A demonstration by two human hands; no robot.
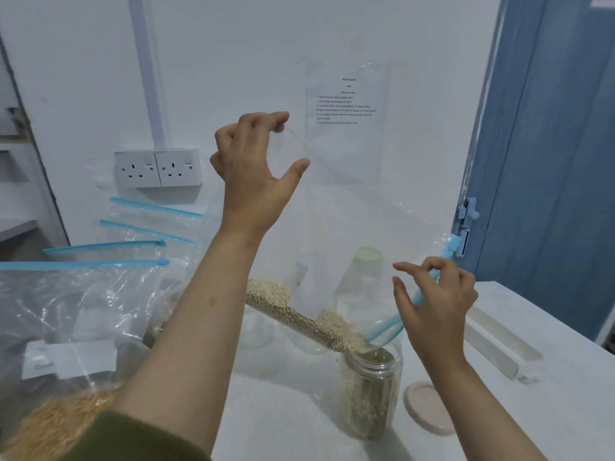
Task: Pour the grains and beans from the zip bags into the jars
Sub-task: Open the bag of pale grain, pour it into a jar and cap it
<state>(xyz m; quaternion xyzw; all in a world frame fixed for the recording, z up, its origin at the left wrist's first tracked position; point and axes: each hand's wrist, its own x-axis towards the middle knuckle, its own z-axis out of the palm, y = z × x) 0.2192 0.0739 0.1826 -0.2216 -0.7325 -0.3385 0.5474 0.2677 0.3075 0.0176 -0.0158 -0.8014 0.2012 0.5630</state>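
A clear zip bag (352, 207) with a blue zip strip hangs tilted over an open plastic jar (371, 390). Pale grains (299, 314) slide along the bag's lower edge and fall from its open corner into the jar, which is partly filled. My left hand (253, 168) pinches the bag's raised bottom corner high up with its fingertips. My right hand (436, 301) pinches the blue zip edge just above and to the right of the jar's mouth.
The jar's round lid (427, 407) lies on the white table to the right of the jar. Several more zip bags (83, 311) stand at the left, the nearest holding yellow grains (56, 424). More jars, one with a green lid (367, 257), stand behind the bag. A double socket (158, 168) is on the wall.
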